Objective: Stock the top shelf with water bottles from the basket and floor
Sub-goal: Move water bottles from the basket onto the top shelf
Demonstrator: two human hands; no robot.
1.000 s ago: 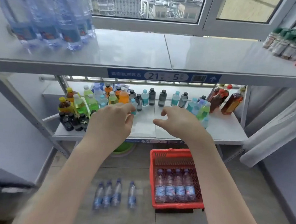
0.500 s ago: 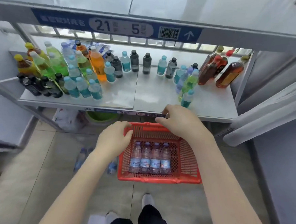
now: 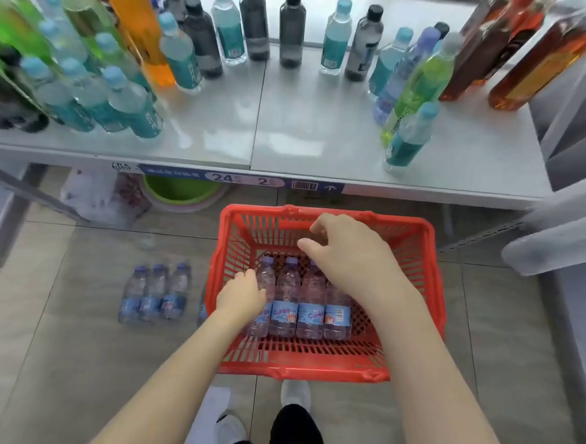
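Fingers of the left hand rest on the leftmost of four water bottles lying in the red basket; I cannot tell whether they grip it. The right hand hovers above, fingers loosely curled, empty. Three loose bottles lie on the floor just beside the basket.

Both forearms were bare behind the left hand and right hand. Below the hands, nearer the body, the person wore black trousers and white shoes.
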